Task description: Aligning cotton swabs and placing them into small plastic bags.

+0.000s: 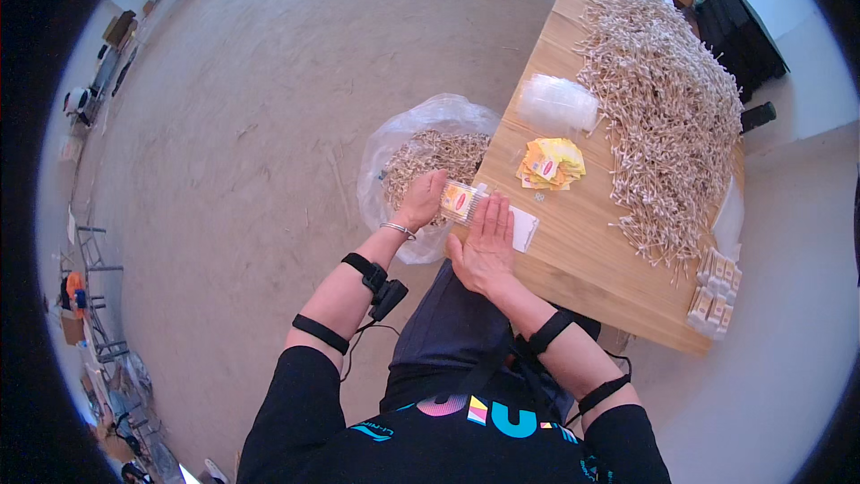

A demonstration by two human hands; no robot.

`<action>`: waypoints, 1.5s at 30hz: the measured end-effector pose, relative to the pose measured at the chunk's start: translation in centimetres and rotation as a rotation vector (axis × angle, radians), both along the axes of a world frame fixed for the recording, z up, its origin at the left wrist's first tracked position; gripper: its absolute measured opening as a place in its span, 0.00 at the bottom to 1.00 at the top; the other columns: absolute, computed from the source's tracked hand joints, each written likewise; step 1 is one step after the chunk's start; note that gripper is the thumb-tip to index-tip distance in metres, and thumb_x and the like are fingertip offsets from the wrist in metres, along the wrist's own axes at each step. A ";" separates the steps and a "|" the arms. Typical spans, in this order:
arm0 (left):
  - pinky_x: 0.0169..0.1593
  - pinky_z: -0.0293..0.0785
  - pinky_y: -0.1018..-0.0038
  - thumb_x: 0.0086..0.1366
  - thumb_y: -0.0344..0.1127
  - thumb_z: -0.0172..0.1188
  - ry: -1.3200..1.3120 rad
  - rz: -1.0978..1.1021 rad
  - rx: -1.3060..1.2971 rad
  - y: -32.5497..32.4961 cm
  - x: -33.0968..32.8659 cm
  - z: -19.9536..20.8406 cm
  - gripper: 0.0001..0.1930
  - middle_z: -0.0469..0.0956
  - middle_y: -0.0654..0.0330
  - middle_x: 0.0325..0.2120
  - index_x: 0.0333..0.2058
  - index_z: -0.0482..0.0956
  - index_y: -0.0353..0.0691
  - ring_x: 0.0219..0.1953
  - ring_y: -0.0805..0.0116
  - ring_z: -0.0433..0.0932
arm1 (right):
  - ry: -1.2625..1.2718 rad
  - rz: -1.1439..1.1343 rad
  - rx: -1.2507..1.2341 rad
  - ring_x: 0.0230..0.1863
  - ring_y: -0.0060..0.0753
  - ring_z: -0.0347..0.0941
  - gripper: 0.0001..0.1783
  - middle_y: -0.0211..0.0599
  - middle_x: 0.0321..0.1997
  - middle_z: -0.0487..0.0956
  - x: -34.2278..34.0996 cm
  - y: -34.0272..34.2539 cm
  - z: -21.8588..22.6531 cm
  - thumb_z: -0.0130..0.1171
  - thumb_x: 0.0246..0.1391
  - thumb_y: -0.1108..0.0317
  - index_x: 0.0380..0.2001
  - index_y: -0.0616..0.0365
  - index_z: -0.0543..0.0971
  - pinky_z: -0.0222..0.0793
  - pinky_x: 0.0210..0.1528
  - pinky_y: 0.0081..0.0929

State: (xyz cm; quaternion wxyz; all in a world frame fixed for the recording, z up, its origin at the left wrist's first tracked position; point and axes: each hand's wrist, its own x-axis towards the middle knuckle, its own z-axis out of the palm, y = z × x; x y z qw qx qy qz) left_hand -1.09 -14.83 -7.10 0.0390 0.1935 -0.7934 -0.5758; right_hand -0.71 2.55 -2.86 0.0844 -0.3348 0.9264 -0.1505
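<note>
Over the table's left edge, my left hand (419, 204) grips a small clear packet of cotton swabs (458, 201) with a yellow and orange label. My right hand (486, 249) lies flat with its fingers stretched out, its fingertips against or close beside the packet's right end; exact contact is hard to make out. Partly under the right fingers is a white card (524, 229) on the wooden table (587, 255). Just beyond lies a loose stack of yellow cards (551, 164), with a stack of clear plastic bags (557, 105) farther back.
A large heap of cotton swabs (667, 116) covers the table's right side. Several filled packets (715, 296) sit at its near right corner. Left of the table, an open plastic bag (381, 148) holds more swabs. Black crates (735, 36) stand against the wall.
</note>
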 end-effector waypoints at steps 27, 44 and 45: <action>0.56 0.65 0.73 0.71 0.46 0.36 0.106 0.024 0.706 0.7 1.0 0.8 0.23 0.74 0.57 0.46 0.54 0.67 0.36 0.49 0.69 0.71 | -0.408 -0.279 -1.052 0.71 0.50 0.36 0.34 0.58 0.69 0.46 -1.9 -5.4 -1.2 0.38 0.60 0.57 0.63 0.70 0.49 0.32 0.70 0.38; 0.55 0.65 0.65 0.66 0.38 0.44 -0.022 0.161 -0.043 -0.6 0.2 -1.1 0.20 0.74 0.48 0.47 0.53 0.67 0.33 0.50 0.54 0.72 | 0.184 -0.352 -0.562 0.70 0.51 0.41 0.34 0.53 0.67 0.52 -8.6 4.8 -0.1 0.48 0.53 0.69 0.63 0.60 0.55 0.35 0.69 0.43; 0.55 0.65 0.63 0.64 0.36 0.46 0.045 0.203 -0.239 0.7 -0.7 0.8 0.19 0.74 0.47 0.45 0.51 0.68 0.33 0.50 0.51 0.71 | 0.348 -0.533 -0.428 0.70 0.54 0.40 0.34 0.53 0.67 0.51 -11.0 8.7 0.0 0.50 0.53 0.64 0.63 0.55 0.56 0.35 0.68 0.47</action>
